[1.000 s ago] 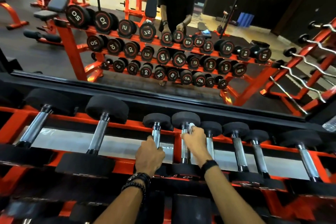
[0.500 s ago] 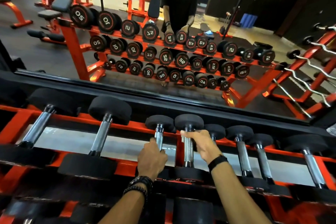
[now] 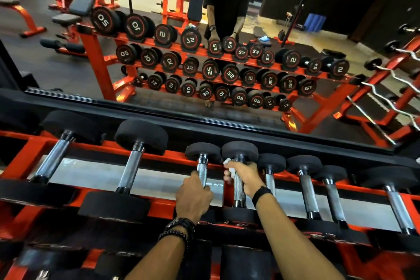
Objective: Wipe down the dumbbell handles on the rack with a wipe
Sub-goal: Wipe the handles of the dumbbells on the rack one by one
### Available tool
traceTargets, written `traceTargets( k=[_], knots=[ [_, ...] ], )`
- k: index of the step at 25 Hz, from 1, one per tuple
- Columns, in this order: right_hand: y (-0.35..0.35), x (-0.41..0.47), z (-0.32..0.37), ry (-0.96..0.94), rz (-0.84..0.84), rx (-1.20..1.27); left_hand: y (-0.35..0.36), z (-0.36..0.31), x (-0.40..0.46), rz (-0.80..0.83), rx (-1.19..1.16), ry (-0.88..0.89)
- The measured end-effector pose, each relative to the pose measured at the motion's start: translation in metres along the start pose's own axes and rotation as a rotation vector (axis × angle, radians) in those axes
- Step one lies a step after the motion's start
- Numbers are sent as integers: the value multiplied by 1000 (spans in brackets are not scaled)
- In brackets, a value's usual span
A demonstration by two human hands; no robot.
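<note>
A mirror (image 3: 159,70) behind the orange rack (image 3: 172,158) reflects its three loaded tiers and the person standing over the top row. Near the middle of that tier, the left hand (image 3: 193,198) has its fingers closed around the near half of one dumbbell handle (image 3: 201,170), steadying it. On the neighbouring handle (image 3: 238,186), the right hand (image 3: 244,177), which a second ago was near the far head and then lower, is back up at the far end, fingers curled around the bar. The white wipe (image 3: 228,165) bunches out of that fist again, suggesting back-and-forth strokes on this handle; the handles toward the right end likely remain.
</note>
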State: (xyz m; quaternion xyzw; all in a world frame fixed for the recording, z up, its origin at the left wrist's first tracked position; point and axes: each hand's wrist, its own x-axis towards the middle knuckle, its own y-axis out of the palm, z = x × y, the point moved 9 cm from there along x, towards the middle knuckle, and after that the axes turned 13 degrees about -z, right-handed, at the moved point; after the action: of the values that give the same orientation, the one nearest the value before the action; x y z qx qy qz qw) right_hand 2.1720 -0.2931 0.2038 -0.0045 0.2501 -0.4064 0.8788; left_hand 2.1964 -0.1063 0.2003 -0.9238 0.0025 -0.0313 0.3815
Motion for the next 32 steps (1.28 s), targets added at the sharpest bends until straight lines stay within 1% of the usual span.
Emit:
traceTargets(
  k=[3, 4, 5, 6, 8, 10, 13, 15, 17, 19, 21, 22, 23, 25, 28, 29, 30, 32],
  knots=[
    [-29, -9, 30, -470, -346, -610, -3, -2, -1, -4, -6, -4],
    [-34, -19, 40, -574, -418, -702, -4, -2, -2, -5, -11, -6],
    [-36, -25, 44, -647, -454, -705, -4, -1, -1, -7, -17, -7],
    [-38, -30, 47, -677, -463, -670, -3, -1, -1, -6, -19, -7],
    [-38, -25, 42, -661, -369, -465, -3, -2, -2, -10, -18, -1],
    [-41, -20, 36, -600, -303, -300, -2, -1, -1, -17, -10, 1],
    [-46, -15, 27, -481, -277, -141, 0, -1, 0, -21, -3, 5],
    [-47, -8, 15, -358, -270, -74, 1, 0, 1, -20, -5, 3],
    [-50, -2, 7, -252, -293, -111, 1, 0, 1, -12, -9, -1],
    [-61, 0, 9, -234, -386, -111, 1, 1, 0, -15, -16, -1],
    [-66, -14, 23, -330, -475, -115, 1, 1, 0, -16, -32, -3],
    [-60, -23, 30, -404, -473, -164, 1, 0, 0, -18, -35, 0],
    [-49, -30, 32, -447, -439, -240, 2, 0, 1, -19, -34, 1],
    [-27, -36, 30, -434, -332, -332, 2, 0, 3, -20, -19, -2],
    [-21, -25, 22, -216, -154, -150, 5, 4, 1, -4, -8, -11],
    [-21, -26, 21, -197, -107, -121, 5, 3, 1, -5, -5, -7],
    [-21, -27, 22, -229, -92, -139, 5, 1, 2, -10, -4, -4],
    [-20, -33, 24, -293, -139, -176, 4, 2, 4, -17, -9, -11]
  ],
)
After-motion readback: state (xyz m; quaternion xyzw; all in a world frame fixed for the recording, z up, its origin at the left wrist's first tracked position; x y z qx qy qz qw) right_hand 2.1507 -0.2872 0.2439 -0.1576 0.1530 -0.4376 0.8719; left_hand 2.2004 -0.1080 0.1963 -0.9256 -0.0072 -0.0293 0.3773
